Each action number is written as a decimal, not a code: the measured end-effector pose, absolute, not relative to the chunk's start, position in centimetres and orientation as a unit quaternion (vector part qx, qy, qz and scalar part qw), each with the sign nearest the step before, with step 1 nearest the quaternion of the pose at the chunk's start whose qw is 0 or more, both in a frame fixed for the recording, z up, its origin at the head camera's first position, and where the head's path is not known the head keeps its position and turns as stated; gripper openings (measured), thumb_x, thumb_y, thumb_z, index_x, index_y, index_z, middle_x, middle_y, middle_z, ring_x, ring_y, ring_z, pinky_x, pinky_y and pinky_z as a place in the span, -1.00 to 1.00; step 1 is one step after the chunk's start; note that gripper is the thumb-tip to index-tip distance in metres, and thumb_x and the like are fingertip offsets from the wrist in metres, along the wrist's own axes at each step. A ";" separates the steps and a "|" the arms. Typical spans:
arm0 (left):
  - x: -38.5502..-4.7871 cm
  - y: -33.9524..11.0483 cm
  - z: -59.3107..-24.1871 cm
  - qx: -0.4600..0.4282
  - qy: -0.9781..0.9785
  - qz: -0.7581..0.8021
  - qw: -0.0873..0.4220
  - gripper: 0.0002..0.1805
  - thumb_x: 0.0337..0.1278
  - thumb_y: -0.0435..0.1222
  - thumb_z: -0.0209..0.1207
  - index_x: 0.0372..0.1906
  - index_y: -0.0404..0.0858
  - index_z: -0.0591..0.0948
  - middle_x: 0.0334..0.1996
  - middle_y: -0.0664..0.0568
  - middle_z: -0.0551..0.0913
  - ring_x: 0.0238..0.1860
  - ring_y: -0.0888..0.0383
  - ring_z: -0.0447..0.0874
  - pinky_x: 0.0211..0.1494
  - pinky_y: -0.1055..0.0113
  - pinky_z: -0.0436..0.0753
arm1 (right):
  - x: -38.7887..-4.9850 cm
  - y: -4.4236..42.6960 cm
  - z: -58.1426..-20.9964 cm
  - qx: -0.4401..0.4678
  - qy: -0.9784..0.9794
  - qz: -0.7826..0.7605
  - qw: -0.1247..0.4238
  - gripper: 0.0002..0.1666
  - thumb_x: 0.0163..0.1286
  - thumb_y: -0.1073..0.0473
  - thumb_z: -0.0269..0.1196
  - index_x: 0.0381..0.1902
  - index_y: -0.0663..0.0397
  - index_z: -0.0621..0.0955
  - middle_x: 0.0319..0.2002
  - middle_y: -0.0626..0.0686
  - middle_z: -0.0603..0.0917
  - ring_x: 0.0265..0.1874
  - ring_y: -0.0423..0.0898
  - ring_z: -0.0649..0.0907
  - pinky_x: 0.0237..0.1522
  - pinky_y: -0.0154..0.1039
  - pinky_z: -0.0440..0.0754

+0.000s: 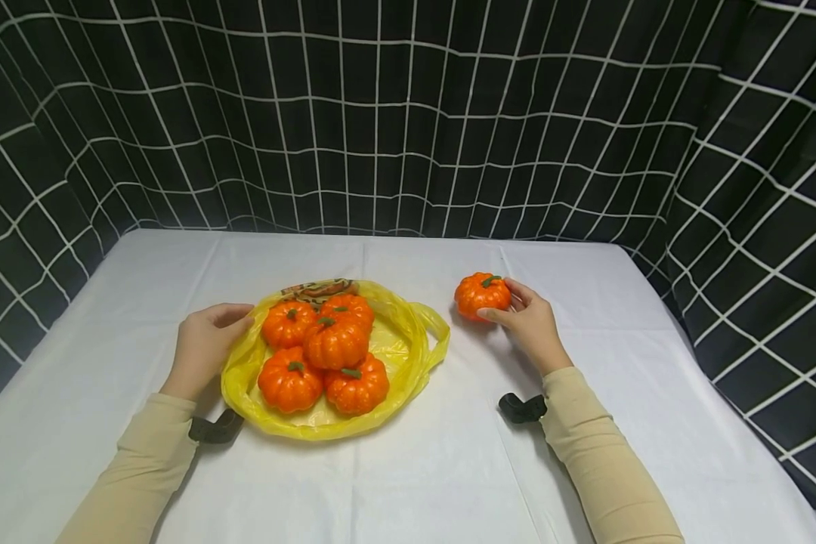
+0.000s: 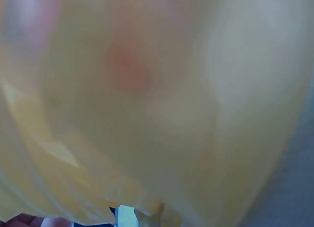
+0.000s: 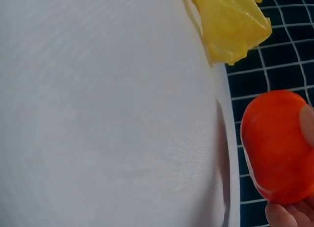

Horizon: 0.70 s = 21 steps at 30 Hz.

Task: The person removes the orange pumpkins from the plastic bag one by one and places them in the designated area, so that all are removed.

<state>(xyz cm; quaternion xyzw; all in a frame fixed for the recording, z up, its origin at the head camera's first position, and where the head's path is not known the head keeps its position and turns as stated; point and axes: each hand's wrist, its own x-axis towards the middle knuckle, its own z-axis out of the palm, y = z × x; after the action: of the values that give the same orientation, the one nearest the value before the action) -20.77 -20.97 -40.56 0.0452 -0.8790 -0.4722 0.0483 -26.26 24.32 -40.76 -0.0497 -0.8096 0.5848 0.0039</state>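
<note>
While the left grip [image 1: 211,344] pinches the rim of the yellow bag [image 1: 313,432] in the head view, the right grip [image 1: 533,325] holds one orange pumpkin [image 1: 479,297] between thumb and fingers, well apart from the left grip. Five pumpkins [image 1: 336,341] lie in the bag, just right of the left grip; the middle one appears to rest on the others. Judged reason for the rim hold: thin film would otherwise sag inward over the mouth. The handle loop [image 1: 440,323] lies between the two grips, on the bag side of the held pumpkin. The thumb is at the pumpkin's near side, fingers at its right, with the stem uncovered; probably the rounded body is easiest to take by its sides.

Left wrist view: blurred yellow film fills most of the frame, with a sliver of fingers at the lower left. Contact on the rim cannot be told from this view alone; the film likely hangs in front of the camera because the grip is at the bag's edge.

Right wrist view: thumb and fingertips bracket the pumpkin from opposite sides. Dark grid cloth [image 3: 249,70] shows between it and the table [image 3: 122,114], so I judge it held clear of the surface.
</note>
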 end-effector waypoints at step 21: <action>-20.7 -20.9 -40.5 0.050 -0.877 -0.474 0.050 -0.61 0.37 -0.24 0.13 0.16 -0.36 0.61 0.13 -0.30 0.66 0.25 -0.19 0.55 0.33 -0.03 0.55 | -26.3 24.4 -41.3 -0.068 -0.819 0.570 -0.024 -0.02 0.25 0.22 0.39 0.53 0.21 0.17 0.52 0.27 0.23 0.48 0.09 0.34 0.48 -0.09 0.35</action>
<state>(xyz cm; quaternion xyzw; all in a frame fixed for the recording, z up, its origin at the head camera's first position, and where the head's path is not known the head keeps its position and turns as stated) -20.72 -20.94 -40.48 0.0503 -0.8775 -0.4744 0.0501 -26.34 24.41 -41.32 -0.0680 -0.8186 0.5698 -0.0244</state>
